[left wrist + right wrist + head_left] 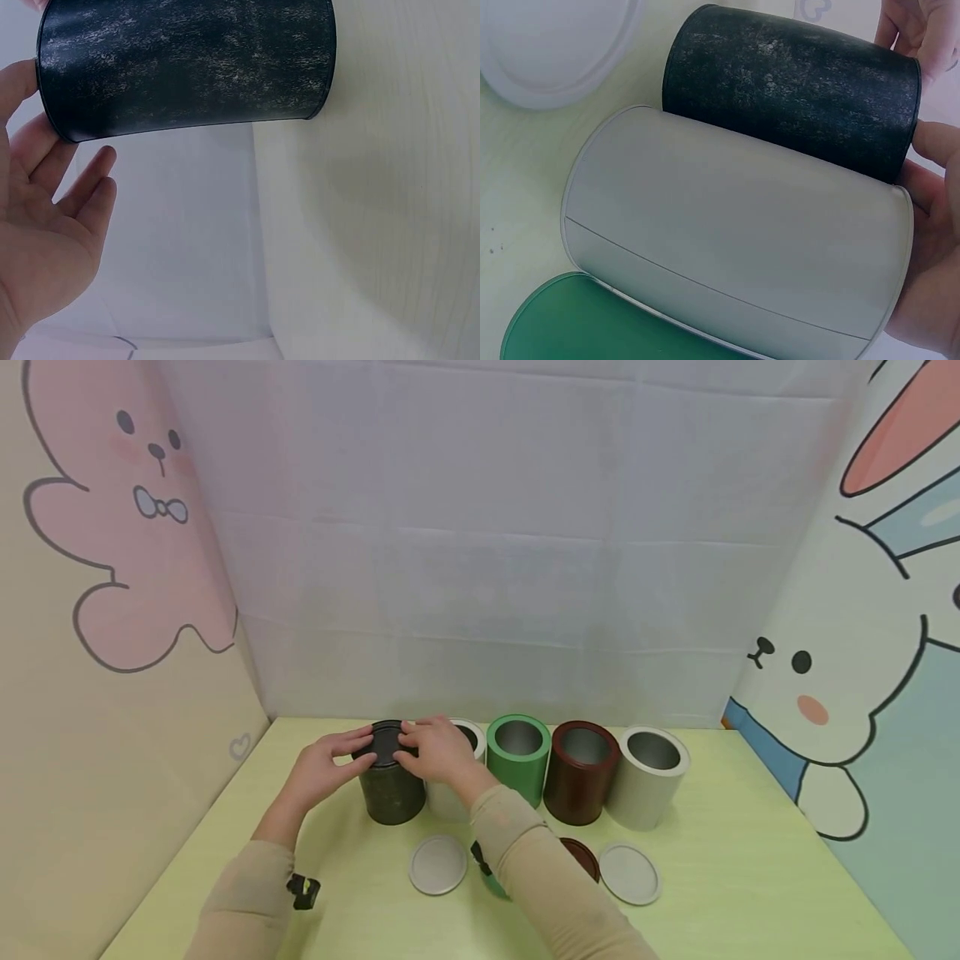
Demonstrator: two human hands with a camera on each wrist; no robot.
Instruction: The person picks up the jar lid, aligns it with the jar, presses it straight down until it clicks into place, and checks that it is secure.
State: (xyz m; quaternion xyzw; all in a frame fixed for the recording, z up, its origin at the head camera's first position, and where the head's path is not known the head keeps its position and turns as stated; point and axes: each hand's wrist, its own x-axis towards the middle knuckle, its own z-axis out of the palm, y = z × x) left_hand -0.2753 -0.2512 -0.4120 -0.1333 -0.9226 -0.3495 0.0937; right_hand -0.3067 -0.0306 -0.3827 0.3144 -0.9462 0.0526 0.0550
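Note:
A black can [393, 797] with a worn, speckled side stands at the left end of a row of cans, its black lid [386, 745] on top. My left hand [318, 768] comes in from the left, thumb and fingertips on the lid's rim. From the other side my right hand [444, 750] rests its fingertips on the same lid, fingers spread. In the left wrist view the left hand's lower fingers stand free of the black can [187, 64]. Part of the white can [446, 802] beside it is hidden by my right hand.
Open green [517, 768], dark red [577, 797] and white [645, 793] cans continue the row rightward. In front lie a white lid [438, 865], a mostly hidden green lid [493, 885], a dark red lid [583, 857] and another white lid [630, 874]. A white sheet [480, 568] hangs behind.

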